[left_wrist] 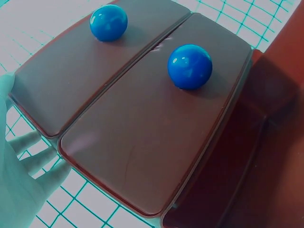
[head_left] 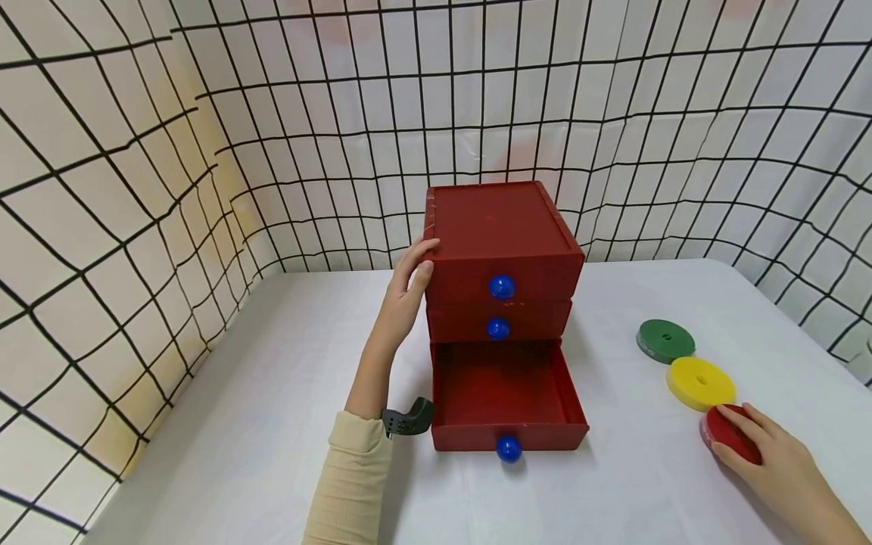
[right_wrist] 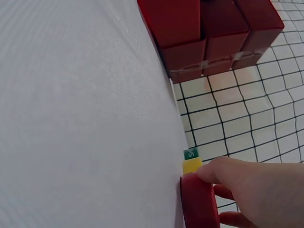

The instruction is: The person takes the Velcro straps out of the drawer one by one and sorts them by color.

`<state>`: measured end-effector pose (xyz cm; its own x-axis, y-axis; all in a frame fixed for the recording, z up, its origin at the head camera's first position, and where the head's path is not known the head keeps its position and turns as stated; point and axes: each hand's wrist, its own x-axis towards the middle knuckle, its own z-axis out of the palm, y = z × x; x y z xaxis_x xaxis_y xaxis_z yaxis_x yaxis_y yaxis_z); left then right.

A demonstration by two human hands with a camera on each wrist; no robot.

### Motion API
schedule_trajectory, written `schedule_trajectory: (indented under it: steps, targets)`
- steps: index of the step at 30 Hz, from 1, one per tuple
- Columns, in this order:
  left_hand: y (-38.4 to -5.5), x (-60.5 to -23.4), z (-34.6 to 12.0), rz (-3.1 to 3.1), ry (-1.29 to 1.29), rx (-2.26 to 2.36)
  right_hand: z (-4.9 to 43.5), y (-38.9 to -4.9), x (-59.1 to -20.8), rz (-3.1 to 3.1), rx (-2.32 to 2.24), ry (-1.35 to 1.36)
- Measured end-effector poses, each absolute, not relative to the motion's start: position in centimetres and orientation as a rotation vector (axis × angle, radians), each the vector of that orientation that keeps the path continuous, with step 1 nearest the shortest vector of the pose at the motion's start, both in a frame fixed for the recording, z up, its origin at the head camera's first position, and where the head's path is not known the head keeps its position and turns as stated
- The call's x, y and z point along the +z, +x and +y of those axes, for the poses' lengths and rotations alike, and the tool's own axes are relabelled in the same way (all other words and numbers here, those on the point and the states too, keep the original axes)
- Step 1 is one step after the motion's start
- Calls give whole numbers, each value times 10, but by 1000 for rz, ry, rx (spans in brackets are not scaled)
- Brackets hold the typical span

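A dark red cabinet [head_left: 497,219] of three stacked drawers with blue ball knobs stands on the white table. Its bottom drawer [head_left: 497,437] is pulled out, with nothing visible inside, while the two upper drawers are closed. My left hand [head_left: 400,306] rests against the cabinet's upper left side, fingers extended. In the left wrist view, its fingers [left_wrist: 39,159] lie along the edge of the drawer fronts. At the right, my right hand [head_left: 783,462] grips a flat red disc [head_left: 729,437] between thumb and fingers. The disc [right_wrist: 197,202] appears edge-on in the right wrist view.
A yellow disc [head_left: 711,390] with a small centre hole lies just beyond the red one. Past it is a similar green disc [head_left: 652,334]. White walls with a black grid [head_left: 391,163] surround the table [head_left: 272,393] at the back and sides.
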<state>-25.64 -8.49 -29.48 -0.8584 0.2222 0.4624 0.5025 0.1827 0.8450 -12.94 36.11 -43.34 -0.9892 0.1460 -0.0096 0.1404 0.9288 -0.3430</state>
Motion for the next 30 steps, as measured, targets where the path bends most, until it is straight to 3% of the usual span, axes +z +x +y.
schedule_trajectory:
  steps: [16, 30]
  targets:
    - [-256, -293, -85, -2218, -705, -1737, 338, -123, -417, -2902, 436, -62]
    - [-255, -293, -85, -2215, -705, -1723, 288, -127, -385, -2581, 489, 340]
